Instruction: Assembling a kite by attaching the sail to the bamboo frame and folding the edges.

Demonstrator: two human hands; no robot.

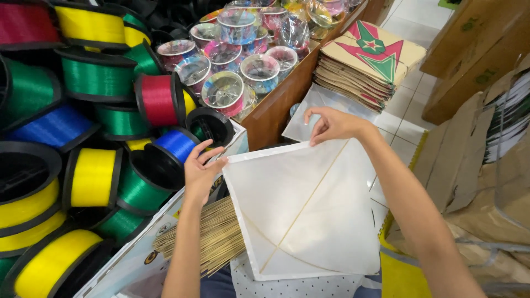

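A white paper kite (309, 209) with thin bamboo sticks crossing it is held flat in front of me. My left hand (200, 172) grips its left corner, close to the box of spools. My right hand (331, 124) pinches its top corner between thumb and fingers. A bundle of thin bamboo sticks (212, 236) lies just under the kite's left edge.
Many thread spools, yellow (93, 176), green (98, 77), red (157, 99) and blue (175, 144), fill a box on the left. Clear-wrapped spools (223, 91) sit in a wooden bin behind. A stack of patterned kites (367, 63) and cardboard boxes (475, 55) stand at the right on the tiled floor.
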